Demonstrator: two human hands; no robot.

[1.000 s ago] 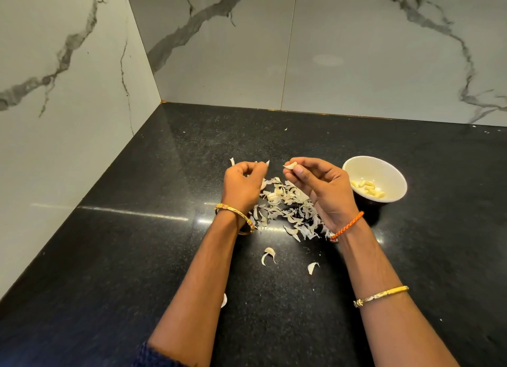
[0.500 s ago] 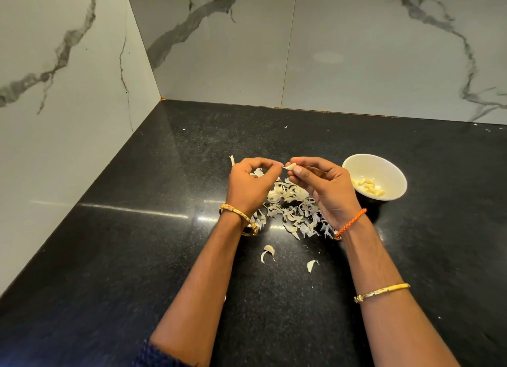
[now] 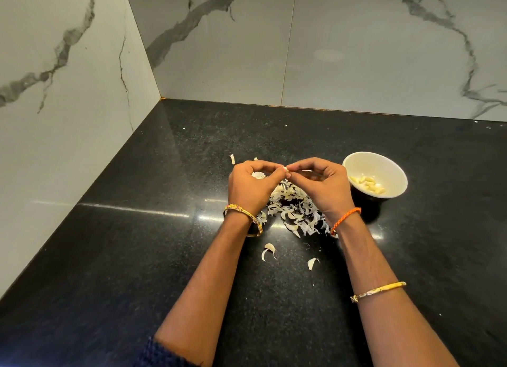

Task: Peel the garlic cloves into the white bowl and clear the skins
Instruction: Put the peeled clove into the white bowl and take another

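Garlic work sits mid-counter on the black countertop [image 3: 115, 257], in a corner of marble-patterned wall tiles [image 3: 356, 43]; largest item after that is the white bowl [image 3: 356, 162], just right of the hands, with a small batch of peeled cloves [image 3: 367, 184] lying in its bottom; pile of skins [image 3: 295, 215] spreads on the counter under and between the wrists, with a few stray skins [image 3: 269, 251] nearer the body and one beyond the left hand; left hand [image 3: 251, 187] curled nearly closed, thumb and forefinger pinched onto one end of the garlic clove [image 3: 286, 169]; right hand [image 3: 322, 187] likewise curled, fingertips pinched on the other end, so the clove is held in the air between both hands, above the skin pile and short of the bowl; clove mostly hidden by the fingers, so how much skin remains cannot be told. Step in hand, by judgement: stripping skin from this clove; next move calls for a firm pinch-and-pull to free the skin, then a short carry right to drop the clove in the bowl; skins not yet cleared. Versus a second ago: hands were apart, clove in the right hand alone; the left has since closed in to meet it; bowl and pile unchanged.
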